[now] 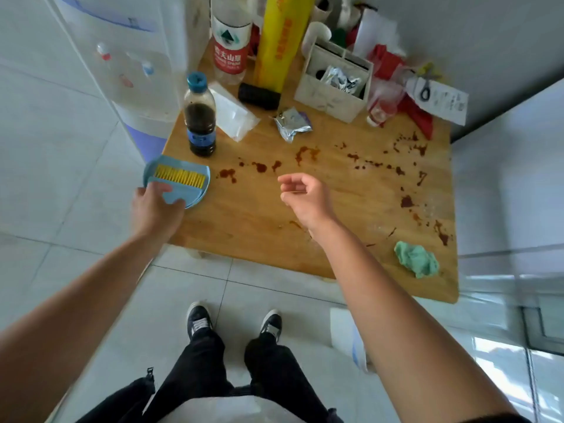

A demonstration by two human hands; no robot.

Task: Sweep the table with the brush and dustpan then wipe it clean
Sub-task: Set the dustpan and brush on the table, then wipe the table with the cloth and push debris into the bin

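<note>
A light blue dustpan [189, 193] lies at the left edge of the wooden table [250, 221], with a yellow-bristled brush [179, 176] resting in it. My left hand [154, 206] grips the near rim of the dustpan, thumb on top. My right hand [302, 196] hovers over the middle of the table, fingers loosely curled, holding nothing. Brown sauce stains [305, 154] spatter the tabletop from the centre to the right edge. A crumpled green cloth [416, 262] sits at the near right corner.
A dark soy-sauce bottle [200, 117] stands just behind the dustpan. Further back are a large water bottle [229, 47], a yellow roll box [279, 41], a foil packet [291, 125], a white organiser box [334, 83] and red clutter. A water dispenser [122, 65] stands left of the table.
</note>
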